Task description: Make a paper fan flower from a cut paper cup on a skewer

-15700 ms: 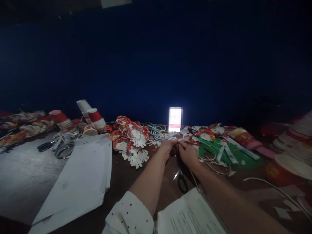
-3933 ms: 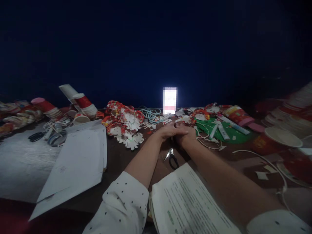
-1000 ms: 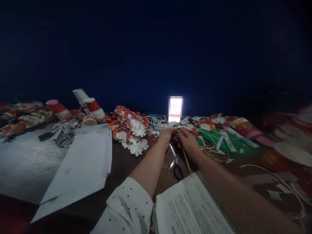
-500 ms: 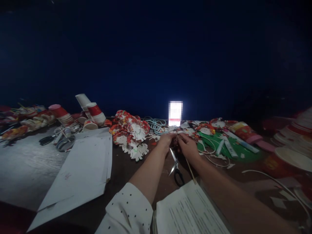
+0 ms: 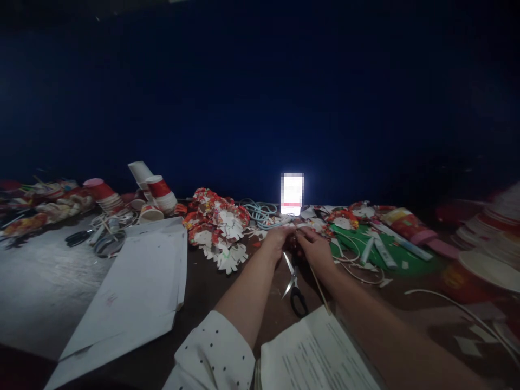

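My left hand [image 5: 280, 241] and my right hand [image 5: 314, 245] meet over the table, fingers bent and pressed together. Between them is a small dark reddish thing [image 5: 298, 249], mostly covered by my fingers, so its kind is unclear. A thin pale stick [image 5: 320, 290] slants from beneath my right hand down to an open book [image 5: 312, 352]. Just below my hands, scissors [image 5: 293, 281] with black handles lie with their blades apart. To the left of my left hand is a heap of red-and-white paper cutouts [image 5: 221, 227] with scalloped edges.
A lit phone [image 5: 291, 195] stands upright behind my hands. Pale blue cord [image 5: 262, 211] lies beside it. White card [image 5: 134, 287] and stacked paper cups [image 5: 158, 192] are at left. At right are glue-like tubes [image 5: 384, 252] on a green sheet [image 5: 410, 264], and white cord [image 5: 450, 298].
The view has tilted up a little, so everything sits slightly lower. My hands remain together around the small thing, with only slight finger movement.
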Action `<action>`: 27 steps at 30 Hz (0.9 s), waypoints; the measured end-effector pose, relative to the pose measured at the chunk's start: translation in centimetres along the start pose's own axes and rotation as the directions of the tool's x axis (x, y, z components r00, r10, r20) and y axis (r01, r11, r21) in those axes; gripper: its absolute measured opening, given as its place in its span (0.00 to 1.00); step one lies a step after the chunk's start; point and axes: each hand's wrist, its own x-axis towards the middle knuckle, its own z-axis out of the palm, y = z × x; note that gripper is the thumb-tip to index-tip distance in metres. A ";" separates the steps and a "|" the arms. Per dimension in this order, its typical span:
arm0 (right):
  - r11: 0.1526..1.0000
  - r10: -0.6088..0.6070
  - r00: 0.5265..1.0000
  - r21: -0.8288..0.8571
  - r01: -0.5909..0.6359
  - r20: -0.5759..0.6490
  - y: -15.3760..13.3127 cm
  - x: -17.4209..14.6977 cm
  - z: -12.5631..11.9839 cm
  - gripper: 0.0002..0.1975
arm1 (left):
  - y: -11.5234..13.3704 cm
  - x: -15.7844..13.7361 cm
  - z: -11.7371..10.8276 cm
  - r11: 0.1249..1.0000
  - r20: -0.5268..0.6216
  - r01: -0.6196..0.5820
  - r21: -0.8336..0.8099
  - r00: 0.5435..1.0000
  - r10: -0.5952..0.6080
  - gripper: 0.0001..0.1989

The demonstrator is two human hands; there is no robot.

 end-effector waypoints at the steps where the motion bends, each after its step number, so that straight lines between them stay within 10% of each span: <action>1: 1.000 -0.003 1.000 -0.006 0.003 -0.005 0.1 0.1 0.0 0.25 | 0.1 -0.1 0.0 1.000 0.001 0.012 0.000 1.000 -0.012 0.13; 27: 0.971 -0.139 0.990 -0.196 0.135 -0.005 0.1 0.4 -0.4 0.16 | 1.3 -1.7 0.4 0.997 -0.029 0.065 0.031 0.998 -0.064 0.06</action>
